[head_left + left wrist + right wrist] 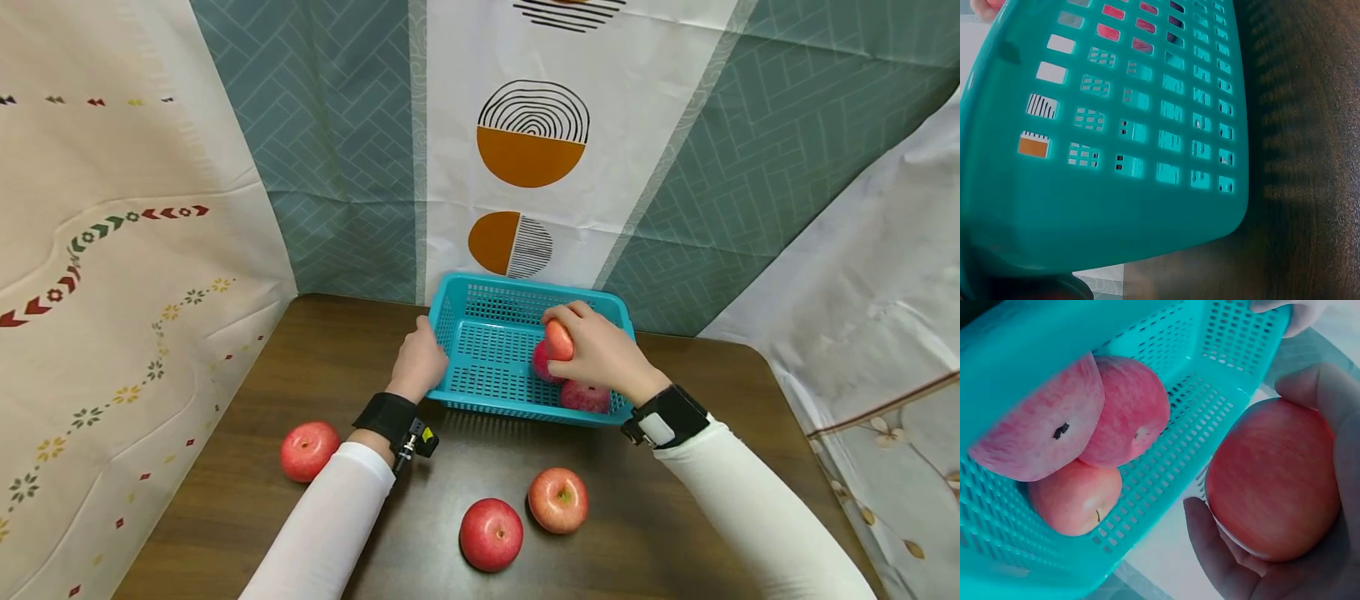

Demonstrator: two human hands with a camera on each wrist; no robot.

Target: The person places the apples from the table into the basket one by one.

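Note:
A turquoise plastic basket (487, 404) with lattice sides stands at the back of the table. My left hand (420, 362) grips its left rim; in the right wrist view, fingers curl over that edge. Over the basket's right half, my right hand (596, 346) holds a light red apple (1272, 481), thumb and fingers curled round it. Three apples lie together inside: a pink-red apple (1132, 412), another with a dark stem hollow (1047, 428), and a paler apple (1075, 497). The head view shows only two of these, one partly behind the held apple.
Outside the basket, a red apple (310, 451) lies by the left forearm. A darker red apple (491, 534) and a striped apple (558, 500) sit at the front of the brown table (637, 533). Patterned cloth (345, 167) hangs behind and beside it.

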